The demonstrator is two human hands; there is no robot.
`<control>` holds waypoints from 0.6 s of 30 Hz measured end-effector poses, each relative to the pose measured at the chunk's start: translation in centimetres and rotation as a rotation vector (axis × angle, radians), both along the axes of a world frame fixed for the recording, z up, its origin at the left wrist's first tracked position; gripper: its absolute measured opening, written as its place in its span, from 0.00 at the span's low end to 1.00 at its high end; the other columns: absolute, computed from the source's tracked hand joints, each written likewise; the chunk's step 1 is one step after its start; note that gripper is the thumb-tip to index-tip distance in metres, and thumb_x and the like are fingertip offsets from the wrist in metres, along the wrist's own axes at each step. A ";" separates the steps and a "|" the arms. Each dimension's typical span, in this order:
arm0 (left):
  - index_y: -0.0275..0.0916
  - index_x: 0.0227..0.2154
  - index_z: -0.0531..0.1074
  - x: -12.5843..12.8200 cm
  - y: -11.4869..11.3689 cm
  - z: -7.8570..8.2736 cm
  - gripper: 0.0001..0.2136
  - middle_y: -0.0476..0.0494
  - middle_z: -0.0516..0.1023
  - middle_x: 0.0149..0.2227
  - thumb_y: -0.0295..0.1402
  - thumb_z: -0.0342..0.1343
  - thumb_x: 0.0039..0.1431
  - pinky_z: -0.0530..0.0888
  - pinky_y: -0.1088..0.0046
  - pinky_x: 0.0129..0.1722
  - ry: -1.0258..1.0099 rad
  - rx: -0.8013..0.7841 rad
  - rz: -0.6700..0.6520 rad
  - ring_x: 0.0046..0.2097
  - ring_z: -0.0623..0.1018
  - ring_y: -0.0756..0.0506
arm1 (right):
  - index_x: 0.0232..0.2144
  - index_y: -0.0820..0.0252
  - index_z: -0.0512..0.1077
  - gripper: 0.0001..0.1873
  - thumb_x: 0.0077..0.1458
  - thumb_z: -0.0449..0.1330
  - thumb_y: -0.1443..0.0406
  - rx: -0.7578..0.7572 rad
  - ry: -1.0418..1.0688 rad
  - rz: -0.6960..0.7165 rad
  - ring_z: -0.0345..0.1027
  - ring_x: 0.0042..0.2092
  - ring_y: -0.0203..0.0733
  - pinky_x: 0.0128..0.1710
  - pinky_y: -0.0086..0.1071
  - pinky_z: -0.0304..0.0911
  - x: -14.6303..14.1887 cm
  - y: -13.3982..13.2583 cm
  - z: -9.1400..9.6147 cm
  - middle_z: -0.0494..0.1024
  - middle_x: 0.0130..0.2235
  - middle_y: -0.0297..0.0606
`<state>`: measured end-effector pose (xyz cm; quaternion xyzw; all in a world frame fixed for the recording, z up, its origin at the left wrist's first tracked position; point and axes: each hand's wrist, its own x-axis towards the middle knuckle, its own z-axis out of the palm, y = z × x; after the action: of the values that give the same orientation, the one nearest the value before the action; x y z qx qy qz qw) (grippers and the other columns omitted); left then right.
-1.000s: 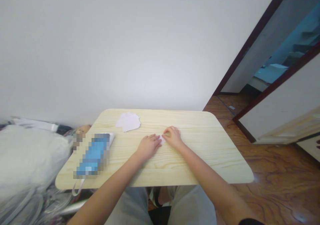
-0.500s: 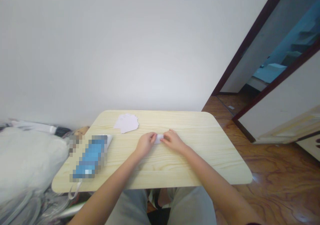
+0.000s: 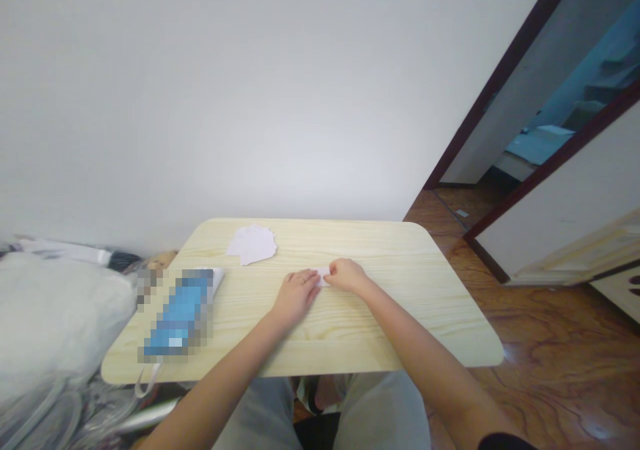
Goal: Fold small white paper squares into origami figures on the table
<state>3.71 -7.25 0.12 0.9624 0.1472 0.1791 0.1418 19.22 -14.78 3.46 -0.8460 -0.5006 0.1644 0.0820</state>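
A small piece of white paper (image 3: 323, 277) lies on the pale wood table (image 3: 380, 323), pinched between my two hands. My left hand (image 3: 297, 297) rests on the tabletop with its fingertips at the paper's left end. My right hand (image 3: 346, 275) presses its fingertips on the right end, hiding part of the paper. Farther back, a loose stack of white paper sheets (image 3: 251, 245) sits near the far edge, with neither hand touching it.
A pixelated blue-and-white packet (image 3: 179, 313) lies at the table's left side, with a white loop (image 3: 145, 387) hanging over the front edge. A bulky white bag (image 3: 55, 323) sits left of the table. A wooden floor (image 3: 560, 363) and open door lie right.
The small paper, bunched between my fingertips before, now lies flatter on the table. My left hand has dropped lower and slid slightly back. The paper stack has not moved.
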 end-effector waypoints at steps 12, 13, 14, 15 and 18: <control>0.38 0.49 0.63 0.4 0.0 0.2 0.17 0.40 0.63 0.55 0.37 0.42 0.59 0.60 0.59 0.50 0.139 0.141 -0.049 0.56 0.61 0.41 | 0.33 0.57 0.70 0.10 0.49 0.55 0.59 0.171 0.028 -0.087 0.67 0.33 0.36 0.29 0.26 0.55 0.5 -0.6 -0.9 0.76 0.31 0.34; 0.39 0.50 0.62 0.5 0.1 0.1 0.18 0.41 0.63 0.55 0.37 0.42 0.59 0.60 0.59 0.51 0.140 0.136 -0.051 0.56 0.61 0.41 | 0.33 0.57 0.70 0.10 0.49 0.56 0.59 0.174 0.020 -0.094 0.67 0.33 0.36 0.29 0.26 0.55 0.5 -0.6 -1.0 0.76 0.31 0.34; 0.39 0.51 0.60 0.5 0.1 0.1 0.19 0.41 0.63 0.55 0.37 0.42 0.58 0.59 0.59 0.51 0.139 0.131 -0.052 0.56 0.61 0.41 | 0.34 0.57 0.70 0.10 0.48 0.56 0.60 0.177 0.018 -0.098 0.67 0.33 0.36 0.30 0.26 0.56 0.5 -0.5 -1.1 0.76 0.31 0.34; 0.40 0.52 0.59 0.4 0.1 0.0 0.19 0.42 0.63 0.55 0.37 0.43 0.58 0.59 0.59 0.51 0.136 0.129 -0.054 0.56 0.61 0.41 | 0.33 0.57 0.70 0.10 0.48 0.56 0.60 0.180 0.021 -0.095 0.67 0.33 0.36 0.30 0.27 0.56 0.6 -0.5 -1.1 0.76 0.32 0.34; 0.42 0.53 0.59 0.4 0.2 -0.1 0.20 0.43 0.63 0.55 0.38 0.43 0.58 0.59 0.59 0.51 0.131 0.126 -0.055 0.56 0.60 0.41 | 0.31 0.58 0.71 0.10 0.47 0.57 0.60 0.185 0.030 -0.080 0.68 0.35 0.37 0.31 0.27 0.57 0.8 -0.3 -1.3 0.76 0.33 0.36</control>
<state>4.06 -7.07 -0.02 0.9827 0.1179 0.1206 0.0760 20.01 -15.08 2.15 -0.8517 -0.4779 0.1269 0.1736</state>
